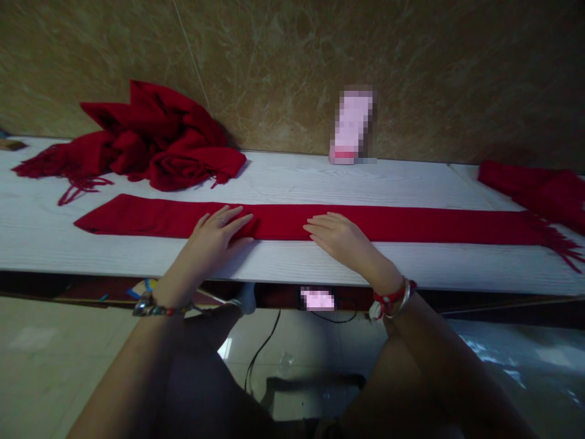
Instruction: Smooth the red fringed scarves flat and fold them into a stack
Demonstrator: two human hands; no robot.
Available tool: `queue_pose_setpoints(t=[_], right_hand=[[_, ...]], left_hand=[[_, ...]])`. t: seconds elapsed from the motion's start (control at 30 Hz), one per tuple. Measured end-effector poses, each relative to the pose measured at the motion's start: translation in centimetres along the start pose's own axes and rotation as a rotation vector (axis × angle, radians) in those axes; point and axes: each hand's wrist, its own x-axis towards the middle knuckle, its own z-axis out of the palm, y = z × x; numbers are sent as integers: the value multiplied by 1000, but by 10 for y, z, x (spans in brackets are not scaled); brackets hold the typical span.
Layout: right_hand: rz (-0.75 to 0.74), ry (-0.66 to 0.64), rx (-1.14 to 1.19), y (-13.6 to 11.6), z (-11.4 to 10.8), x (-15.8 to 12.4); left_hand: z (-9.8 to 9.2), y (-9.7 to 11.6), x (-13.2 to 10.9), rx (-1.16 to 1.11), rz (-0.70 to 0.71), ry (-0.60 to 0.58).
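Observation:
A red scarf [283, 221], folded into a long narrow strip, lies flat along the white wood-grain table [292, 259]. Its fringe spreads at the right end, and the left end narrows to a slanted point. My left hand [222, 231] rests on the strip left of the middle, fingers spread, with a ring on one finger. To the right of it, my right hand [340, 238] lies flat on the same scarf with its fingers stretched out. Neither hand grasps the cloth.
A crumpled red scarf [169, 140] is heaped at the back left. Another red scarf [543, 186] lies at the right edge. A blurred pink item [353, 125] leans against the marble-patterned wall [274, 73]. Below the table, a black cable [262, 347] hangs near the tiled floor.

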Motion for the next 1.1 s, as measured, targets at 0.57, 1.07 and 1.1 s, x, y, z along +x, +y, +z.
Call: queue_pose_setpoints(t=[0.57, 1.07, 1.1], right_hand=[[15, -41, -53, 11, -9, -20], [110, -31, 38, 17, -9, -26], [126, -8, 46, 17, -8, -26]], left_hand=[[5, 8, 8, -63, 146, 20], [0, 19, 18, -117, 66, 77], [-1, 19, 18, -129, 76, 85]])
